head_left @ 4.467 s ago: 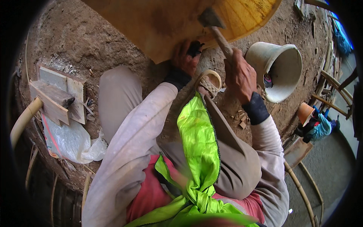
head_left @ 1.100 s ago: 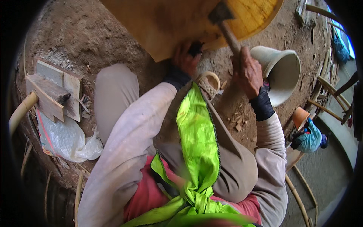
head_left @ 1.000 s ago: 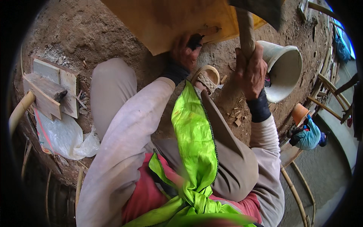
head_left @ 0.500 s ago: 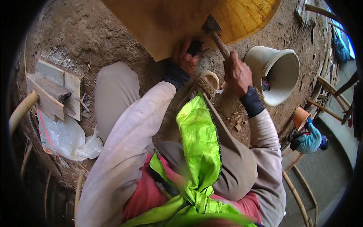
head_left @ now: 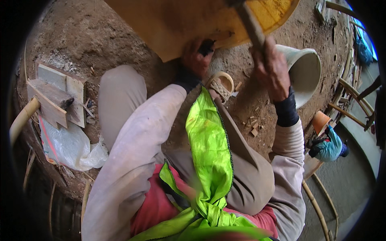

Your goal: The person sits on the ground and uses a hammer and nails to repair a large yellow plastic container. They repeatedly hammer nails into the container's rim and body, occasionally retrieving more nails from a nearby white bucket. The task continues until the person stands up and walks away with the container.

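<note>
My right hand (head_left: 273,70) is wrapped round the wooden handle of a hatchet (head_left: 251,26). The tool is raised over a large yellow-brown panel (head_left: 169,24), its dark head blurred near the top edge. Close to the panel's lower edge, my left hand (head_left: 197,60) is closed, with a black covering around one finger or thumb. A thin dark piece (head_left: 223,35) lies just beyond those fingers against the panel; what the hand grips is hard to make out. Black bands circle both wrists.
A pale bucket (head_left: 305,72) lies tipped on the dirt beside my right hand. Wood chips (head_left: 254,126) are scattered near my sandalled foot (head_left: 221,86). Boards (head_left: 60,94) and a plastic sack (head_left: 68,142) sit at left. Far right, a person (head_left: 329,146) holds an orange bucket (head_left: 320,122).
My right hand has lifted the hatchet up and to the right, so its head has left its place over the panel. My left hand stays at the panel's edge.
</note>
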Demonstrator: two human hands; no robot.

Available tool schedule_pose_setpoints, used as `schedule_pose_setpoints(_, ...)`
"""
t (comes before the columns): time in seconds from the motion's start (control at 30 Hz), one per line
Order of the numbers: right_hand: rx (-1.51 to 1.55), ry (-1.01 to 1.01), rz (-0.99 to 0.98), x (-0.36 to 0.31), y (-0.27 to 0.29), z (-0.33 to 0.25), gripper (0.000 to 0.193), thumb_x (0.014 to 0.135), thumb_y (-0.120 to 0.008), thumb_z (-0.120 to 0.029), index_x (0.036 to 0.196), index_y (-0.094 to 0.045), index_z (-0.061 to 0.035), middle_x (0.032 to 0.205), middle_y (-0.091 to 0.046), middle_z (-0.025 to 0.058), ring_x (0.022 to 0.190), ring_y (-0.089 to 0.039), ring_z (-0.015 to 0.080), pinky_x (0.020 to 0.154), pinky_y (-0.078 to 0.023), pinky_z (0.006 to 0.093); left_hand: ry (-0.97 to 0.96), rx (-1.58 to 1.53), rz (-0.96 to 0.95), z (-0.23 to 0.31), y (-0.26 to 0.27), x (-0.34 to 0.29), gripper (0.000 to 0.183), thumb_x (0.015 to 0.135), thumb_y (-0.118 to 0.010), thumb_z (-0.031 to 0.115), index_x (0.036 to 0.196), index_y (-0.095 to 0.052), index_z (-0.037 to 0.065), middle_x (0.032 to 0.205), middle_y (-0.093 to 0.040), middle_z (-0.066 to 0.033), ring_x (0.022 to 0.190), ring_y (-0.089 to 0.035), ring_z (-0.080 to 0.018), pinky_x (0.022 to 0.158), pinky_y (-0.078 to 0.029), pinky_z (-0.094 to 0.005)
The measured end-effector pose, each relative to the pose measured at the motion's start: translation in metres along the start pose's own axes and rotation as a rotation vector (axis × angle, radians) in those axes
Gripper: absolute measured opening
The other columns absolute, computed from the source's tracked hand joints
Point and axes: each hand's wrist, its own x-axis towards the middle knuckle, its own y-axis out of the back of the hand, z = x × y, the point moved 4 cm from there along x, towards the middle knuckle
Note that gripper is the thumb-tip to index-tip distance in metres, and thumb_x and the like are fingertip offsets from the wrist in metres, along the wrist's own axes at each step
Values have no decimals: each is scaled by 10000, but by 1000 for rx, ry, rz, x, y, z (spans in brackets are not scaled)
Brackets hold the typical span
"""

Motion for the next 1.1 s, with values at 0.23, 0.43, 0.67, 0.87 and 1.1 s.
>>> schedule_pose_setpoints(0.23, -14, 141, -293, -15, -47, 52, 353, 894, -702, -151, 1080, -426, -34, 698, -625, 228, 649, -645, 477, 540, -504, 567, -79, -52, 45, 2, -3, 4, 352, 831, -665, 141, 1151, -793, 215, 1156, -723, -171, 1140, -653, -343, 953, -557, -491)
schedule_pose_setpoints(0.43, 75, -33, -87, 13, 6, -7, 372, 884, -712, -120, 1067, -397, -43, 702, -615, 250, 665, -648, 478, 583, -514, 565, -105, 48, -26, -2, 6, 2, 448, 813, -678, 157, 1237, -767, 272, 1287, -663, -191, 1163, -629, -361, 923, -555, -485)
schedule_pose_setpoints(0.67, -2, -239, -300, -35, -41, 27, 284, 953, -639, -209, 1055, -411, -74, 758, -643, 289, 759, -631, 540, 647, -485, 619, 26, -109, 5, -8, -12, -3, 414, 818, -657, 169, 1218, -750, 217, 1264, -673, -187, 1118, -652, -358, 905, -561, -474)
schedule_pose_setpoints(0.87, 244, -241, 149, -42, -19, -26, 311, 919, -681, -151, 1087, -437, -57, 897, -666, 263, 823, -659, 498, 694, -526, 564, 7, -38, -50, -6, -7, 0, 387, 855, -712, 182, 1241, -719, 201, 1252, -677, -185, 1105, -673, -362, 888, -582, -482)
schedule_pose_setpoints(1.1, 68, -259, -202, -85, -86, 18, 317, 891, -682, -130, 1095, -452, -53, 899, -654, 236, 834, -659, 488, 688, -516, 559, -7, -200, 215, -5, 0, 11, 195, 960, -614, 174, 1145, -646, 119, 1158, -690, -192, 982, -681, -382, 828, -568, -484)
